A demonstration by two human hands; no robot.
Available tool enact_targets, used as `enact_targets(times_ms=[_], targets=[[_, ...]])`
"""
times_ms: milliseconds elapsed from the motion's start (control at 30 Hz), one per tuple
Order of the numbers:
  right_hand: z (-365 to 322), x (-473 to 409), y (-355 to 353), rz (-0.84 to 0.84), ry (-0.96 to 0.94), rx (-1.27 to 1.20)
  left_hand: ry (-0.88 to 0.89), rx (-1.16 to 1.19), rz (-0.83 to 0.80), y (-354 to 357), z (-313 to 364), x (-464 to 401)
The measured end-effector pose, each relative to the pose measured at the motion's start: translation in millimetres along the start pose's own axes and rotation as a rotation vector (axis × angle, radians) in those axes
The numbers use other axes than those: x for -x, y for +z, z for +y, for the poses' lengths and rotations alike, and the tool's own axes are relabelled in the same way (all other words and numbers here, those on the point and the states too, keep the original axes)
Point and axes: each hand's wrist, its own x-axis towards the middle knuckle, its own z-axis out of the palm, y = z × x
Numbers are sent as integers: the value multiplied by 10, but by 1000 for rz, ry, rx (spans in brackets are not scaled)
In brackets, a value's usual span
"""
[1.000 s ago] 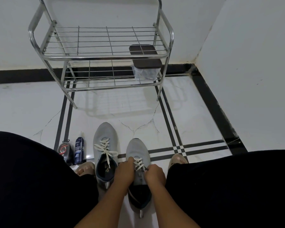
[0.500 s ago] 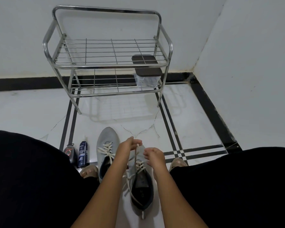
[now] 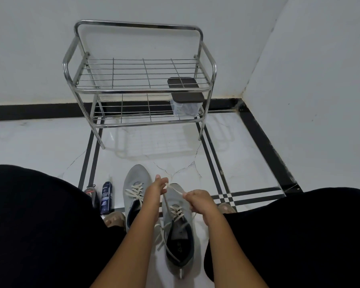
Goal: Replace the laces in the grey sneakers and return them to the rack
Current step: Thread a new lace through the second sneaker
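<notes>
Two grey sneakers stand on the white floor between my knees, toes pointing away. The left sneaker is laced with a cream lace. The right sneaker is partly laced. A stretch of its cream lace runs taut between my two hands above the toe. My left hand pinches one end of that stretch. My right hand pinches the other end. Loose lace trails down the sneaker's left side. The metal rack stands against the far wall.
A clear box with a dark lid sits on the rack's lower shelf at the right. A blue spray can and a small dark item lie left of the sneakers. My bare toes show on both sides. A wall closes the right side.
Both hands rose from the right sneaker's tongue and drew the lace up and out. The lace now stretches between them. The view tilted up, showing more of the rack.
</notes>
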Motion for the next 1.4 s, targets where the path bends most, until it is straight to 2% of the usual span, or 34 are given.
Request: enact_targets(times_ms=[100, 233, 400, 467, 567, 633, 700, 767, 900, 1000, 1100, 1133, 1200, 1233, 1300, 1333, 1400], targets=[[28, -31, -69, 91, -53, 57, -68, 149, 19, -27, 10, 16], [9, -19, -135, 129, -49, 48, -89, 322, 82, -50, -15, 19], [50, -80, -277, 379, 47, 161, -129, 494, 154, -99, -96, -67], [62, -82, -271, 327, 100, -114, -130, 535, 172, -112, -150, -102], [-14, -14, -241, 115, 229, -824, -147, 588, 193, -119, -203, -134], [-44, 12, -238, 52, 248, -1182, -164, 604, 201, -116, -235, -156], [-48, 11, -245, 35, 216, -1387, -173, 606, 208, -119, -282, -178], [-35, 3, -248, 42, 175, -1429, -176, 606, 210, -107, -310, -191], [25, -38, -182, 140, 157, -1258, -198, 595, 219, -99, -312, -201], [105, -31, -139, 315, 156, -1052, -203, 587, 261, -108, -309, -182], [158, -66, -166, 449, 158, -966, -195, 528, 326, -134, -354, -257], [155, -74, -180, 475, 150, -943, -184, 406, 343, -149, -362, -280], [154, -103, -190, 497, 119, -815, -156, -7, 331, -178, -349, -257], [153, -124, -187, 493, 100, -696, -143, -195, 354, -178, -372, -229], [133, -147, -148, 397, 73, -423, 8, -518, 393, -112, -385, -110], [113, -140, -103, 309, 69, -312, 122, -582, 414, -79, -385, -79], [73, -90, 0, 146, 49, -184, 283, -645, 260, 12, -385, -101]])
